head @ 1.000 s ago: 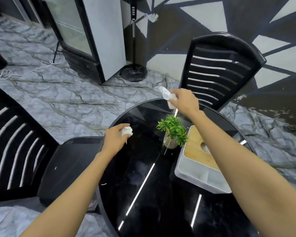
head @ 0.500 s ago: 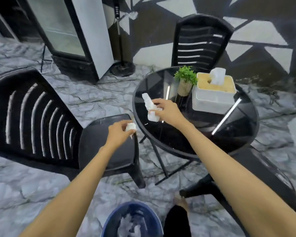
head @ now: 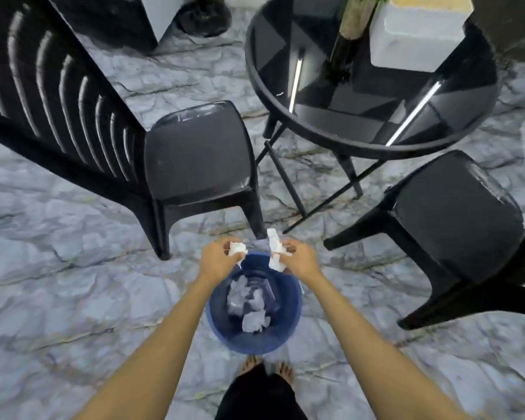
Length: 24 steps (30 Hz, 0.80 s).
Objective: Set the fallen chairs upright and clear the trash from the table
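My left hand [head: 217, 258] grips a small crumpled white tissue [head: 236, 248]. My right hand [head: 299, 258] grips a longer crumpled white tissue [head: 275, 251]. Both hands hover over the far rim of a blue bin [head: 294, 310] on the floor, which holds several crumpled tissues. The round black glass table [head: 340, 116] stands beyond the bin. One black chair [head: 194, 153] stands upright on the left. A second black chair [head: 455, 213] stands upright on the right.
On the table sit a white tissue box [head: 415, 34] and a potted plant [head: 353, 16], both cut off at the top edge. A black fan base [head: 203, 16] stands at the back. My bare feet [head: 267, 368] are just behind the bin on the marble floor.
Both hands have carried their tissues away from the table and down over the blue bin. My view has tilted down, so the bin is now central.
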Motion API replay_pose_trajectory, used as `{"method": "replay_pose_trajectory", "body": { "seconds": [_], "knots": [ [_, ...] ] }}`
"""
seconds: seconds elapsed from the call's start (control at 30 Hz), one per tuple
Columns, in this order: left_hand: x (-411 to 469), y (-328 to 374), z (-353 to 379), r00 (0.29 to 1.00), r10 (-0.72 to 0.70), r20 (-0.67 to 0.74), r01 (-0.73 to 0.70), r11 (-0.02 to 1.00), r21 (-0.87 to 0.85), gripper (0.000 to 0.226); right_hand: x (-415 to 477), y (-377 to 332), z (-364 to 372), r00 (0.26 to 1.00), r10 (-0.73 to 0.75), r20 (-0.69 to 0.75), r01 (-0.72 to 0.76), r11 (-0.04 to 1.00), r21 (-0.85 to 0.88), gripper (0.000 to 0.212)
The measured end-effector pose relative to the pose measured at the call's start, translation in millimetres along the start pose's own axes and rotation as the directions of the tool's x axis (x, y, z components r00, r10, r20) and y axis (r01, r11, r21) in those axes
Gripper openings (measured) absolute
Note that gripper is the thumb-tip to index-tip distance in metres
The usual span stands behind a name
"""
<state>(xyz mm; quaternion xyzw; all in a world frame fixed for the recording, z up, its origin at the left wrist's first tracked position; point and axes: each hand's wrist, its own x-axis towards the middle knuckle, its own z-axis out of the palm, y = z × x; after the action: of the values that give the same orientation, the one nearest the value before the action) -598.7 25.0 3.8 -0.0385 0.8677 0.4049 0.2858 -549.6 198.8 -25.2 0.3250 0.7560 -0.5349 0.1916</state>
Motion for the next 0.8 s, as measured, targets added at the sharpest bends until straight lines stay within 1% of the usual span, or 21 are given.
{"method": "replay_pose_trajectory", "body": {
  "seconds": [0.07, 0.13, 0.23, 0.3, 0.4, 0.47, 0.53, 0.63, 0.67, 0.8],
  "knots": [
    [2.3, -32.8, 22.9, 0.999, -0.043, 0.022, 0.043, 0.999, -0.008, 0.033, 6.7, 38.9, 20.5, 0.998, 0.050, 0.022, -0.050, 0.999, 0.001, 0.034],
    [7.2, -66.2, 46.0, 0.996, -0.077, 0.040, 0.076, 0.997, 0.020, 0.035, 16.0, 75.7, 40.6, 0.997, 0.073, 0.031, -0.072, 0.997, -0.038, 0.033],
    [18.3, -115.8, 83.0, 0.996, -0.080, 0.042, 0.077, 0.995, 0.068, 0.037, 35.1, 126.0, 69.3, 0.996, 0.079, 0.046, -0.072, 0.988, -0.137, 0.034],
    [27.4, -145.7, 108.1, 0.996, -0.079, 0.040, 0.077, 0.995, 0.065, 0.039, 49.5, 155.8, 88.2, 0.994, 0.094, 0.053, -0.083, 0.981, -0.174, 0.037],
    [41.2, -181.5, 139.7, 0.994, -0.107, 0.002, 0.107, 0.994, 0.036, 0.040, 68.0, 193.0, 115.3, 0.995, 0.082, 0.060, -0.069, 0.978, -0.198, 0.041],
    [46.5, -198.8, 153.6, 0.994, -0.105, 0.009, 0.105, 0.994, 0.040, 0.045, 76.2, 210.0, 128.5, 0.994, 0.086, 0.060, -0.074, 0.980, -0.184, 0.046],
    [49.8, -209.5, 161.2, 0.996, -0.092, 0.020, 0.091, 0.994, 0.053, 0.048, 80.3, 219.4, 135.5, 0.996, 0.082, 0.044, -0.074, 0.984, -0.160, 0.046],
    [46.8, -210.0, 163.4, 0.996, -0.090, 0.022, 0.087, 0.991, 0.099, 0.045, 76.1, 221.9, 134.7, 0.997, 0.074, 0.034, -0.067, 0.984, -0.167, 0.043],
    [46.3, -208.0, 163.2, 0.997, -0.067, 0.023, 0.064, 0.991, 0.117, 0.044, 73.7, 220.6, 131.9, 0.997, 0.060, 0.040, -0.052, 0.983, -0.175, 0.043],
    [34.6, -175.5, 149.2, 0.998, 0.003, 0.070, -0.014, 0.989, 0.150, 0.043, 54.6, 199.7, 108.4, 0.997, 0.023, 0.077, -0.005, 0.976, -0.220, 0.042]
  ]
}}
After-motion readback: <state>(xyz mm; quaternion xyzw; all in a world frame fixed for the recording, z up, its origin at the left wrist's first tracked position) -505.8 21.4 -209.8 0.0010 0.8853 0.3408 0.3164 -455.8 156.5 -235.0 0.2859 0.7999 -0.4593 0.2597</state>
